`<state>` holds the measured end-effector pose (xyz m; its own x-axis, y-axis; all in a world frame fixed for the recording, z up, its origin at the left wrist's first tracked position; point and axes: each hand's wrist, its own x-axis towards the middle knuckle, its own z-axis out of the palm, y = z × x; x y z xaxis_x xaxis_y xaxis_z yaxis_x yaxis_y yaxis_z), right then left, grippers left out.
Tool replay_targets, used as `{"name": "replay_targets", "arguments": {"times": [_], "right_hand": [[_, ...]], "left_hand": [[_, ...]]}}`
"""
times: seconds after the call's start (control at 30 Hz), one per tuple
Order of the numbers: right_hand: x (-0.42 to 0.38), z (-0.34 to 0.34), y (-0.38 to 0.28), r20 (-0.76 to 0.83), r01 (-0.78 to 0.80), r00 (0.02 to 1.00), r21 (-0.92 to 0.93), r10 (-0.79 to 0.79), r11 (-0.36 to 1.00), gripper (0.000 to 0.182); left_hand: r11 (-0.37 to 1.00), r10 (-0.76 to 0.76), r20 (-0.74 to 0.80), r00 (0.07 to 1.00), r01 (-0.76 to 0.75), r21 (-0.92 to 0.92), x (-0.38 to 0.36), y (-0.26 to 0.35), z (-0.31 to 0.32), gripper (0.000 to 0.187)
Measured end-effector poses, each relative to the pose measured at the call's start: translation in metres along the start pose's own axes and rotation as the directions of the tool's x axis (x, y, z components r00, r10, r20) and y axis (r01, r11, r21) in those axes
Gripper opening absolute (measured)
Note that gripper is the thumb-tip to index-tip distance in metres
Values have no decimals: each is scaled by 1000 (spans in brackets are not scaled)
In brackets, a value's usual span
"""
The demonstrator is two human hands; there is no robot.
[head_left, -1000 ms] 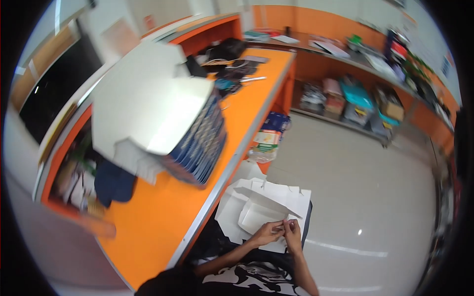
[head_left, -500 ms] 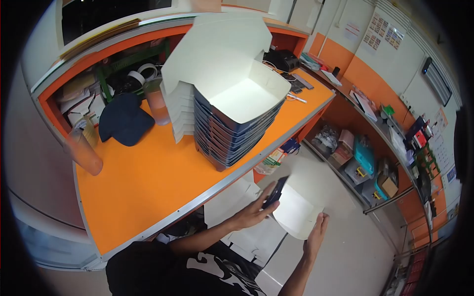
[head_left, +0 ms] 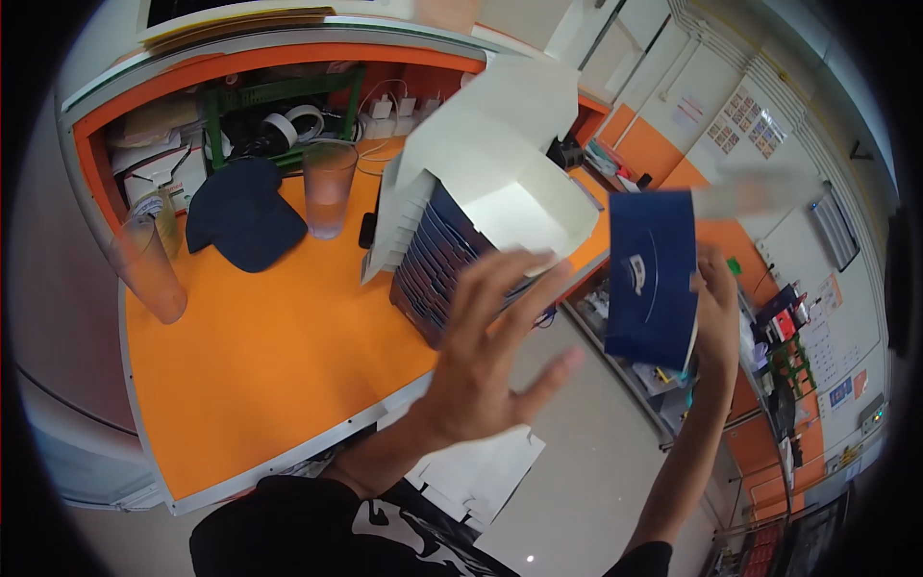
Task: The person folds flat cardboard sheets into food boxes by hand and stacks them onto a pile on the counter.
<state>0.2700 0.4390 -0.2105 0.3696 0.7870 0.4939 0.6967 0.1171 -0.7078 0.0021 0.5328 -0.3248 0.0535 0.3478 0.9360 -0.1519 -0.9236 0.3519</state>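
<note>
Right hand [head_left: 716,317] grips the blue folded box [head_left: 654,279] by its right edge, fingers closed on it, holding it up in the air with the long axis near vertical. Box sits right of the stack of nested boxes [head_left: 461,240] on the counter [head_left: 279,365], apart from it. Left hand [head_left: 486,370] is raised between stack and box, fingers spread wide, empty. Left hand is nearer the stack; the box lies to its right, just beside its fingertips, not touching.
</note>
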Motion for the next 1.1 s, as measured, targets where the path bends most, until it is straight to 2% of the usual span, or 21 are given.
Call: {"name": "replay_targets", "arguments": {"times": [0.07,0.1,0.17,0.2,0.23,0.27,0.33,0.37,0.47,0.53,0.6,0.63,0.7,0.77,0.83,0.9,0.97,1.0,1.07,1.1], "right_hand": [[41,14,-11,136,62,989,14,-63,998,26],[57,24,-23,267,-27,964,91,2,995,23],[89,46,-22,385,48,920,91,-80,995,22],[103,56,-19,416,105,901,63,-121,993,22],[119,62,-14,475,89,878,-27,-66,996,23],[123,67,-22,483,100,872,-30,-73,995,23],[129,76,-37,505,25,863,-13,-15,1000,23],[131,78,-41,464,33,886,-69,2,997,23],[148,82,-39,511,61,858,-179,40,982,22],[146,87,-37,509,203,860,-308,-19,930,22],[149,92,-29,513,181,858,-304,0,935,22],[149,93,-26,489,227,872,-347,-31,910,22],[148,98,-28,472,271,879,-386,-63,882,22],[147,100,-35,443,344,893,-550,-83,761,22],[145,102,-38,434,381,893,-588,-119,713,20],[140,104,-48,427,417,890,-623,-159,662,20],[129,105,-67,317,391,919,-661,-235,640,23],[120,109,-83,320,394,918,-660,-235,640,23],[98,125,-119,315,195,944,-300,-96,934,33],[86,135,-138,316,189,944,-300,-90,935,33]], "left_hand": [[958,-97,-15,995,98,270,10,-9,-11,56],[956,-95,-32,995,100,274,13,-13,-14,56],[906,-151,40,988,122,406,13,-25,-17,46],[908,-167,52,985,133,398,11,-30,-16,46],[908,-169,54,984,134,397,10,-32,-16,44],[909,-172,56,983,137,395,10,-32,-15,42],[910,-161,39,986,134,391,7,-39,-14,40],[914,-147,37,988,121,386,7,-41,-14,37],[928,-175,35,984,153,340,6,-39,-14,35],[930,-149,18,989,134,342,4,-43,-12,36],[939,-120,0,993,113,325,1,-46,-12,35],[938,-128,-3,992,122,324,1,-46,-13,35],[942,-111,32,993,95,322,1,-45,-15,43],[954,-132,7,991,125,272,1,-49,-12,49],[964,-153,-16,988,153,218,0,-53,-9,55],[975,-108,-50,993,116,192,-2,-55,-8,63],[969,-100,-53,994,109,220,1,-53,-9,61],[964,-87,-56,995,98,246,2,-52,-10,59],[962,-81,-61,995,94,255,3,-52,-10,59],[961,-76,-61,995,90,260,3,-52,-9,58]]}}
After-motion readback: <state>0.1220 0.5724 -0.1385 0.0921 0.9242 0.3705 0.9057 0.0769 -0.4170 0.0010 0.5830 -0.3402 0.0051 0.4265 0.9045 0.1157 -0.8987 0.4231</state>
